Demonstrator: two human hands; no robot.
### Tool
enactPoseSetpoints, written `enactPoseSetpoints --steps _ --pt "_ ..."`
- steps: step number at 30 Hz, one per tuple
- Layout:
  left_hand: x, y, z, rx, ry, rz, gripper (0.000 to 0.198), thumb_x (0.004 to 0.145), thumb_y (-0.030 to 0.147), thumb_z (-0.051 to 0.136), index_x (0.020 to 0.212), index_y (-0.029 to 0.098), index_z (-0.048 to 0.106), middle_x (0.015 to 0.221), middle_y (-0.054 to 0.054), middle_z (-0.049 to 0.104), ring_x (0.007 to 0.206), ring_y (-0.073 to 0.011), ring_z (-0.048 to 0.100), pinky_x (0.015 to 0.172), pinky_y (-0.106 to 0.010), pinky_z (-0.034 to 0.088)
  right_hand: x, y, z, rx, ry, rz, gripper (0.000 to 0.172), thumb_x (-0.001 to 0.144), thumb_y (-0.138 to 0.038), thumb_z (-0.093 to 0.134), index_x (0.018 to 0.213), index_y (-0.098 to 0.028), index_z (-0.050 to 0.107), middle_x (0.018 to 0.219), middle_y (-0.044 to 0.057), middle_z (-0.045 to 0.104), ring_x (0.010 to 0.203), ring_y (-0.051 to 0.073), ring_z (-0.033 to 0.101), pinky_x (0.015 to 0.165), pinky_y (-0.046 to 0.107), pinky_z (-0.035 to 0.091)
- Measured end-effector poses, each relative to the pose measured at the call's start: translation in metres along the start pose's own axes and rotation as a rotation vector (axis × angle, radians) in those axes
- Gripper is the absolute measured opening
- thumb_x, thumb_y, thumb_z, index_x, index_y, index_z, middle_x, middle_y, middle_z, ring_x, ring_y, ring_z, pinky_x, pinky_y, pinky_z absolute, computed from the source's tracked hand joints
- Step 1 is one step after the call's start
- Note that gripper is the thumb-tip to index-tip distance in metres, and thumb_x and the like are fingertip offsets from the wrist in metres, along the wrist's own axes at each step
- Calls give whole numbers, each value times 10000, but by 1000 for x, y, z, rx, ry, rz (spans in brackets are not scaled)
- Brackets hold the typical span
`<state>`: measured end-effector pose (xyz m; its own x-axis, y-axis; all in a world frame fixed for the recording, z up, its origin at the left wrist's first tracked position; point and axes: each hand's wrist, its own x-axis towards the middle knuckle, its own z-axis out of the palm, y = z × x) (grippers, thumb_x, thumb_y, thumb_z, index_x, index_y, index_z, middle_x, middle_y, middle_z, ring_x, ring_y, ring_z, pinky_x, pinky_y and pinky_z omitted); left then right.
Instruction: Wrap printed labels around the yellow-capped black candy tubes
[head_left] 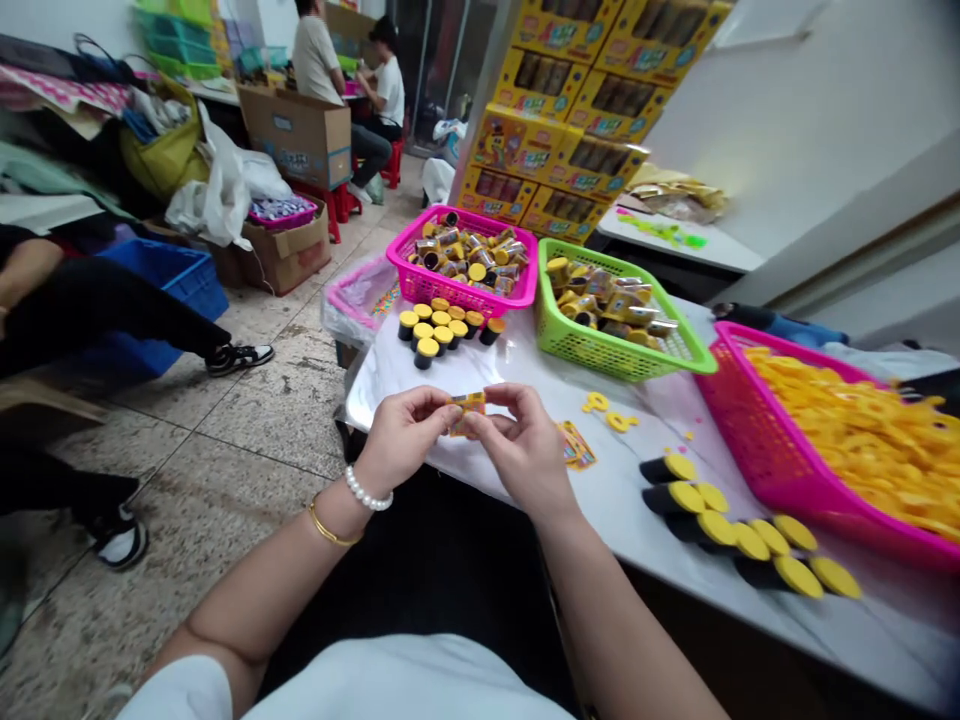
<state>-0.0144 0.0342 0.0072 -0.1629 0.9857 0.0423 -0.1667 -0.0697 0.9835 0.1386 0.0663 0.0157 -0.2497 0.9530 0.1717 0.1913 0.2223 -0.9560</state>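
Observation:
A small yellow printed card or label [466,402] is pinched between the fingertips of both hands above the table's near edge. My left hand [401,435] grips its left side, thumb and fingers pressed together. On the other side, my right hand [521,445] is closed on it too; my fingers cover part of it. A few similar printed cards [577,447] lie just right of my right hand. Beyond them are yellow plastic ring-shaped pieces [619,421]. Black tubs with yellow lids [426,352] stand in a group past my left hand. More such tubs [690,498] are at the right.
Along the table's back are a pink basket [465,293] and a green basket [622,362] of labelled tubs. A pink basket [780,450] of yellow pieces sits right. Yellow boxes [555,150] are stacked behind. A person's leg [150,305] extends at left; two people sit farther back.

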Motion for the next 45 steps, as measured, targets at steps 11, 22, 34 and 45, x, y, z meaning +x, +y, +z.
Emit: enactPoseSetpoints --steps 11,22,34,45 --pt "-27 -7 -7 82 305 133 207 865 377 701 809 177 708 669 -3 650 561 -106 549 539 -230 462 -2 5 25 225 -43 207 390 759 -562 783 724 -185 688 573 -17 645 436 104 570 449 236 467" --pt "-41 -9 -9 275 477 366 142 891 336 709 888 198 742 776 -26 664 658 -130 594 610 -245 496 -8 2 39 97 -2 126 426 830 -576 707 655 -188 684 561 -2 624 444 124 567 452 264 486" --pt "-36 -15 -26 228 485 397 56 787 218 783 802 164 777 751 -20 656 579 -84 532 538 -207 456 -12 7 53 -160 -87 -92 430 900 -509 631 619 -184 615 590 -13 546 529 111 487 513 244 458" --pt "-28 2 -46 -326 388 -93 234 710 318 810 743 164 638 418 67 541 313 -64 429 336 -162 280 80 -5 59 -974 209 -261 471 730 -653 714 666 -225 531 602 20 593 600 199 552 616 312 402"
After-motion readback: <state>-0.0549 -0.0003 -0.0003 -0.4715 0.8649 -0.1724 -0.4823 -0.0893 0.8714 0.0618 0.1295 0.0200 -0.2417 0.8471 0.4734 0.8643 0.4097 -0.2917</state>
